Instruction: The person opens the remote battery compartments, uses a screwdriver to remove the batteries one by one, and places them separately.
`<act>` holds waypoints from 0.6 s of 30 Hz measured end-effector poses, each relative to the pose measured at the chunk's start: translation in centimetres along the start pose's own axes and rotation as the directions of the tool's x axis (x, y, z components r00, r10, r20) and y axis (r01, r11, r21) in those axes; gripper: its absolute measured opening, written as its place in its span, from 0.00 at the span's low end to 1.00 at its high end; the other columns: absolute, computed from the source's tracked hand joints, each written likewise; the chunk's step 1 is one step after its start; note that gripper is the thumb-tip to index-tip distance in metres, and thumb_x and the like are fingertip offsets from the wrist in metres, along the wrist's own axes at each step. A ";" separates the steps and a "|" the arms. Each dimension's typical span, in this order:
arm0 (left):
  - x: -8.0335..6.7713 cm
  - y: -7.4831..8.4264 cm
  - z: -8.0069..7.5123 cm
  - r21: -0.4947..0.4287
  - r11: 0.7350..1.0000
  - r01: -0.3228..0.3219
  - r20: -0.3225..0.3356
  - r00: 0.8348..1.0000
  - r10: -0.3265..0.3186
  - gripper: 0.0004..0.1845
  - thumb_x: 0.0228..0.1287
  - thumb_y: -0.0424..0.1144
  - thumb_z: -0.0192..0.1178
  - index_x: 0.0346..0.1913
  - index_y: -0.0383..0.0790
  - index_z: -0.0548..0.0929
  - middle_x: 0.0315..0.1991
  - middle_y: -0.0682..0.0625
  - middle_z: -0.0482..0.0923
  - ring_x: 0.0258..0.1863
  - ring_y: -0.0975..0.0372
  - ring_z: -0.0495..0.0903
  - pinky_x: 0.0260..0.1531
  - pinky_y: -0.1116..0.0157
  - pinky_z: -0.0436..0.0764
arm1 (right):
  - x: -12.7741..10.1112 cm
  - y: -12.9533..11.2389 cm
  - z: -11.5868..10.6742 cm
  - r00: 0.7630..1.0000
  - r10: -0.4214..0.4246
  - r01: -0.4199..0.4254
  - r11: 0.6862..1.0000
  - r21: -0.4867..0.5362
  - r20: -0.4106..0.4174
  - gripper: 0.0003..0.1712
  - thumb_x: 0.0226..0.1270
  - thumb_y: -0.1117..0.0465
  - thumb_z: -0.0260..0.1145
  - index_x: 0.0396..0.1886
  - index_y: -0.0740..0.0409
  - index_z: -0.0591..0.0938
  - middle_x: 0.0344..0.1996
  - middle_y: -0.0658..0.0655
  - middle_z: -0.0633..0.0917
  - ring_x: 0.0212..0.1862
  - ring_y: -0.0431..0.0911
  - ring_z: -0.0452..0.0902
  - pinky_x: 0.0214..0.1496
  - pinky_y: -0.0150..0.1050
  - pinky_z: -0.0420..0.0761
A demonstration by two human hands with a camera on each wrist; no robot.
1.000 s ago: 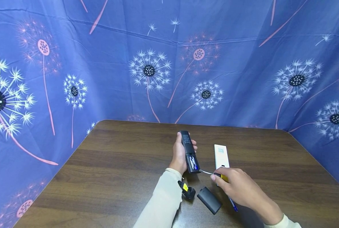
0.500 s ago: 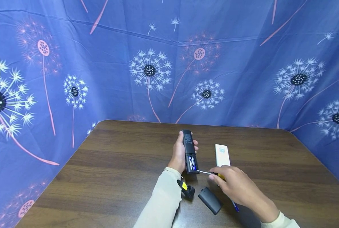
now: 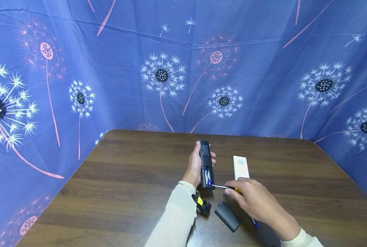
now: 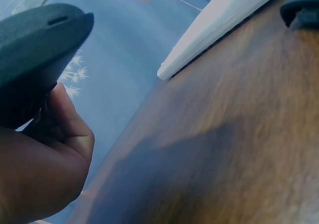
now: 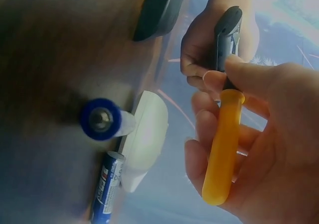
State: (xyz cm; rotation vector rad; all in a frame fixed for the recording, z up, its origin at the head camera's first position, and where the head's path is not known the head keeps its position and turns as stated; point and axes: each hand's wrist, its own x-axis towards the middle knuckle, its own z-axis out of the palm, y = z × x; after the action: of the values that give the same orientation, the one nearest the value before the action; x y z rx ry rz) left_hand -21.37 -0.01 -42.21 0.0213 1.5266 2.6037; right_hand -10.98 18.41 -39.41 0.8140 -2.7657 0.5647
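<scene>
While the big brown desk (image 3: 125,192) and the blue flower cloth (image 3: 109,68) behind it look the same as a moment ago, the hands have moved a little. The left hand (image 3: 195,168) has its fingers curled round the black remote (image 3: 205,164) and holds it up off the desk, with the open battery end toward the right hand. It now stands a bit straighter than it did a second ago. The right hand (image 3: 253,200) has slid closer to it. Its fingers pinch the yellow-handled screwdriver (image 5: 223,144), and the thin metal tip (image 3: 219,186) now reaches the bottom edge of the open battery slot, where blue batteries (image 3: 208,176) show. I think the tip is being worked in to lift a battery out.

Just past the right fingers lies the white remote (image 3: 240,167), flat on the desk. Near the left wrist, below the fingers, lies the black battery cover (image 3: 227,216). In the right wrist view, loose blue batteries (image 5: 105,191) lie on the desk by the white remote.

Some things are hard to see. The tip is so thin that I cannot tell if it is under a battery or only touching the edge. The right hand hides most of the screwdriver in the head view. The left wrist view is blurry and shows only part of the black remote and the white one. The small black and yellow thing (image 3: 202,205) at the left wrist is too unclear to name.
</scene>
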 end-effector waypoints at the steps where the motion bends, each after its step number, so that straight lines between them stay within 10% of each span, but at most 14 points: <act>1: 0.0 0.0 0.0 0.005 1.000 0.002 0.005 1.000 -0.002 0.33 0.77 0.64 0.36 0.65 0.42 0.74 0.34 0.48 0.82 0.28 0.60 0.80 0.34 0.64 0.77 | 0.0 0.0 0.0 1.000 -0.021 0.021 1.000 -0.010 -0.010 0.07 0.69 0.56 0.70 0.44 0.46 0.88 0.32 0.35 0.82 0.32 0.31 0.73 0.35 0.38 0.77; 18: -0.1 -0.1 0.2 0.086 0.996 0.001 0.064 0.998 -0.007 0.35 0.78 0.64 0.37 0.65 0.39 0.75 0.30 0.48 0.82 0.22 0.62 0.80 0.27 0.65 0.77 | 0.2 -0.6 0.2 0.994 -0.093 0.083 0.984 -0.157 -0.056 0.06 0.64 0.53 0.73 0.40 0.44 0.89 0.31 0.40 0.86 0.35 0.40 0.83 0.31 0.44 0.81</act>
State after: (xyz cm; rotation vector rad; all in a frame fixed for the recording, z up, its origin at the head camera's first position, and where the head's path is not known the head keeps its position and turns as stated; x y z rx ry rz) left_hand -21.27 0.18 -42.22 0.1093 1.6137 2.5066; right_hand -10.83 17.77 -39.37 0.8617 -2.6609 0.3494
